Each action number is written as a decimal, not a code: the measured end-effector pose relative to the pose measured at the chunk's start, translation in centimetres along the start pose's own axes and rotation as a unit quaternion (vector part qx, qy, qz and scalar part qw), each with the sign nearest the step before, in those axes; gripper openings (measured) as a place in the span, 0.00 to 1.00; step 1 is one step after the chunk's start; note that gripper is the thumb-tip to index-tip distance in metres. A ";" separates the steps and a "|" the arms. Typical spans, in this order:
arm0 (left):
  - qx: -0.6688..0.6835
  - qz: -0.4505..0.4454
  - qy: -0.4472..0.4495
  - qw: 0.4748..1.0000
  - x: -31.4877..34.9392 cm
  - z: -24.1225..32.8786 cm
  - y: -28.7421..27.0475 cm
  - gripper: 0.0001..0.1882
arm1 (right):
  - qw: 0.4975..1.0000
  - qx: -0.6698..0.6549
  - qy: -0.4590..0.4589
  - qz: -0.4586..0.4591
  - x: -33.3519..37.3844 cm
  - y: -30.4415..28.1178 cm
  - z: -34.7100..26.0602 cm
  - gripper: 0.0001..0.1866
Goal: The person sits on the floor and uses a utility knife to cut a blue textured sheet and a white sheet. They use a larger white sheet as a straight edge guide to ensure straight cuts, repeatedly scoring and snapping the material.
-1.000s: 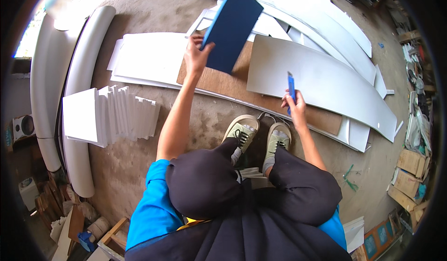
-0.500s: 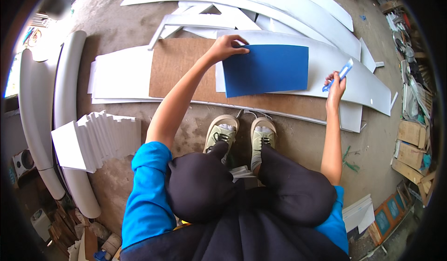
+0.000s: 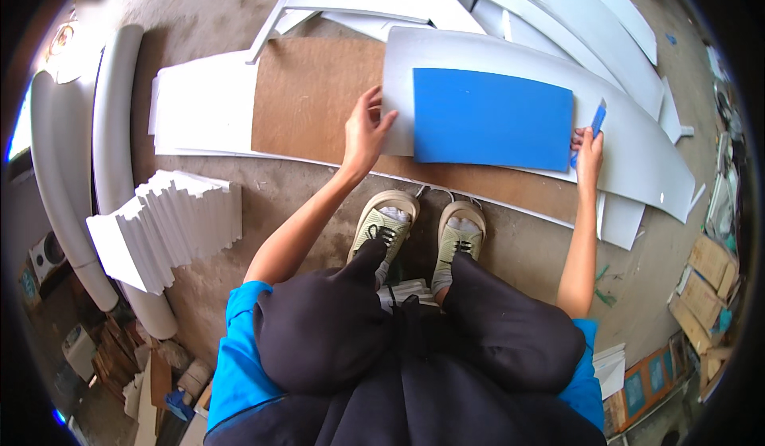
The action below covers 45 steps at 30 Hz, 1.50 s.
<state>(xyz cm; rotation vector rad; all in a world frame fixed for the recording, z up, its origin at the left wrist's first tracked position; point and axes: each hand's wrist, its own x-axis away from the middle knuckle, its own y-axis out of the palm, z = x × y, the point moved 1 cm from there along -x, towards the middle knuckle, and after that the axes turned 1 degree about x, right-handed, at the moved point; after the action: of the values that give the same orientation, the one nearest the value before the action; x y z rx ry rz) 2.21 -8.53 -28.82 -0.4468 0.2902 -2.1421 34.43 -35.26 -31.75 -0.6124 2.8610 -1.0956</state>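
Blue panel (image 3: 493, 119) lies flat on a pale grey sheet (image 3: 637, 159), which overlaps a brown board (image 3: 315, 95). Long axis runs left-right, right end slightly nearer the person; short edges face the hands. Looks thin, light, fairly stiff; smooth face probably slides easily, corners likely dent. Best hold: both short edges, or flat palm pressure. Left hand (image 3: 366, 135) is half-open, fingers loosely curled, nothing visible in it, by the sheet's left edge; contact unclear. Right hand (image 3: 590, 153) grips a blue cutter knife (image 3: 598, 119), blade pointing away from the person, just beside the panel's right edge; can't tell if fingers touch it. White strips (image 3: 183, 219) stand bunched at left, near white rolls (image 3: 119, 127).
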 end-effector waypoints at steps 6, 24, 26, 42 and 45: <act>0.046 -0.134 -0.086 0.986 -2.2 -1.1 -2.9 0.20 | 0.989 0.145 0.009 -0.001 1.0 2.1 -3.8 0.19; -0.177 -0.015 0.140 0.974 -1.2 -3.6 -8.0 0.19 | 0.983 0.155 -0.089 -0.045 4.8 8.8 -8.1 0.30; -0.138 -0.015 0.139 0.980 -1.3 -3.8 -8.1 0.19 | 0.983 0.156 -0.088 -0.042 4.9 8.9 -8.0 0.31; -0.025 -0.034 0.075 0.996 -2.1 -4.9 -8.4 0.18 | 0.996 0.024 -0.010 -0.088 5.6 9.3 -7.8 0.33; -0.029 -0.027 0.071 0.997 -1.9 -4.9 -8.4 0.18 | 0.994 0.051 -0.005 -0.094 5.5 9.2 -7.7 0.33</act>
<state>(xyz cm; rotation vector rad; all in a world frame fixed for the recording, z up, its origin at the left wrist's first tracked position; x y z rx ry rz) -5.04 -2.05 -30.56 -0.3391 0.4264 -2.2270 24.94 -26.11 -31.24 -0.8910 2.7622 -1.2495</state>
